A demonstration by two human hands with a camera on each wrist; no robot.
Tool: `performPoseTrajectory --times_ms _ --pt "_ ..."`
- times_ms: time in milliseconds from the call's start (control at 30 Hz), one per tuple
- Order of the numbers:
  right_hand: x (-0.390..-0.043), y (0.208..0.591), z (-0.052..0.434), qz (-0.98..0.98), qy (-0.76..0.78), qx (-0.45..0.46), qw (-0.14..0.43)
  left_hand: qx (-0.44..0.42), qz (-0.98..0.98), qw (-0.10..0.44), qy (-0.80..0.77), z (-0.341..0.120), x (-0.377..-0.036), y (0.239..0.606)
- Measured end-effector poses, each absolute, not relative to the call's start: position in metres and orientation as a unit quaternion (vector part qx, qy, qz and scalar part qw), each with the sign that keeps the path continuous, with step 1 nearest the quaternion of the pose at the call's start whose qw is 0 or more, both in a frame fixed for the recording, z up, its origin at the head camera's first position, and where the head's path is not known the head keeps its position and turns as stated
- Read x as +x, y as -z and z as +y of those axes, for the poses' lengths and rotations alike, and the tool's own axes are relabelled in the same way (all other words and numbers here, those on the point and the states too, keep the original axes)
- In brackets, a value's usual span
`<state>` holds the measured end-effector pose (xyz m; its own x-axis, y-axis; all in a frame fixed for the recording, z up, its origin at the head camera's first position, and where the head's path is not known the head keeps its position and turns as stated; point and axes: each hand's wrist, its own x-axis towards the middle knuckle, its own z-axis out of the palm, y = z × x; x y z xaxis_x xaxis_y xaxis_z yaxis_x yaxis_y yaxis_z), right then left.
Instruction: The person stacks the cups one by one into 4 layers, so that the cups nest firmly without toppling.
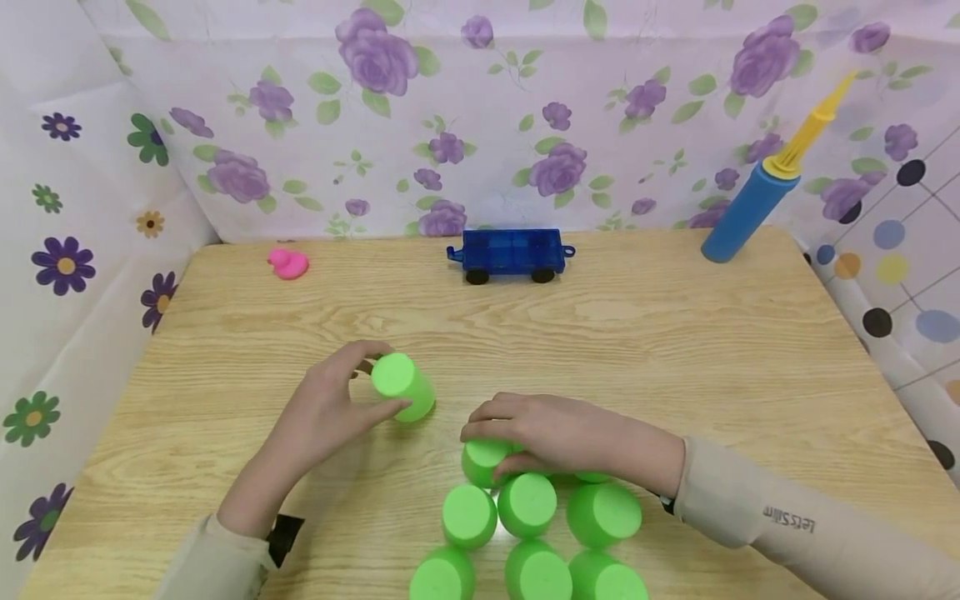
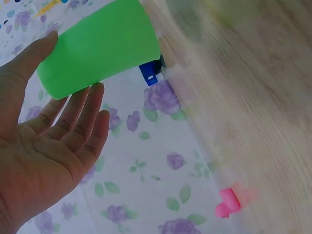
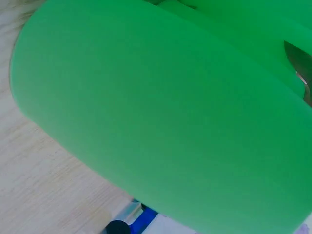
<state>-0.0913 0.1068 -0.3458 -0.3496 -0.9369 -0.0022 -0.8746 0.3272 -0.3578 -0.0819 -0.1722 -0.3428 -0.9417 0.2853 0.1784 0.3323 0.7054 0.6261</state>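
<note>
The left hand [image 1: 330, 408] pinches a green cup [image 1: 405, 385] between fingers and thumb, apart from the clustered cups [image 1: 528, 504] on the bench [image 1: 637, 350]; the right hand [image 1: 558, 429] grips a second cup [image 1: 483, 461] at the cluster's far-left corner.

So there's a line of dark lettering [image 1: 788, 519] on the right arm's beige sleeve [image 1: 825, 537], around 4 o'clock in the head view, just up from the cuff [image 1: 712, 492]. Starts with "Let's", then something like "Slim", but those last letters are too smudgy to swear by.
</note>
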Motion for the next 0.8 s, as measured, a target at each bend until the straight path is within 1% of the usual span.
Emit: performPoseTrajectory --times_ms 167,433,600,800 --pt "-0.093 0.347 0.107 0.804 0.162 -0.562 0.103 -0.153 -0.917 0.008 0.369 -0.162 -0.099 0.342" --pt "-0.092 0.349 0.107 0.805 0.170 -0.560 0.095 -0.146 -0.918 -0.009 0.368 -0.142 -0.127 0.349" --pt "-0.090 0.350 0.107 0.806 0.172 -0.558 0.093 -0.153 -0.909 -0.020 0.386 -0.135 -0.138 0.354" --pt "-0.090 0.349 0.109 0.809 0.169 -0.556 0.090 -0.154 -0.914 -0.036 0.373 -0.125 -0.150 0.351"
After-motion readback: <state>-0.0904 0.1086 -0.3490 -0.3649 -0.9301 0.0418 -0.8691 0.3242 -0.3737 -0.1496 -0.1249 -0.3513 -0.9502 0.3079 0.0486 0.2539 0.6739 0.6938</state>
